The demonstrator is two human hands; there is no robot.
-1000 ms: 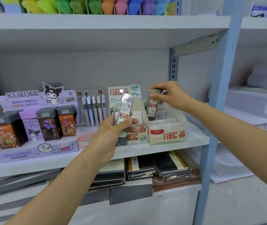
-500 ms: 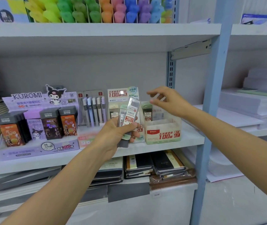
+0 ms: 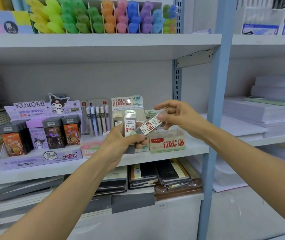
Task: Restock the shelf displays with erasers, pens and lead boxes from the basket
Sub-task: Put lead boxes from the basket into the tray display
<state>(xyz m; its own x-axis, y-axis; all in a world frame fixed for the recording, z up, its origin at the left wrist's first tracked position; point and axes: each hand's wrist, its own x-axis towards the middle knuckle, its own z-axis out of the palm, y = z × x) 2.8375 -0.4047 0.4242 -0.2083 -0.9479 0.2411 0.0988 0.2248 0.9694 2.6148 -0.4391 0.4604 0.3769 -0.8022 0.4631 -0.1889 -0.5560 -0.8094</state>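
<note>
While the right hand pinches the far end of a tilted lead box, the left hand grips the other lead boxes upright, just in front of the 0.7 display carton. That slim fingertip pinch could slip, I'd say, dropping the box past the shelf edge, or tugging the others loose.

Purple Kuromi display, rainbow-coloured pens, red-and-white labelled lead case.

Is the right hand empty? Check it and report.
No, the right hand pinches the upper end of a tilted lead box.
</note>
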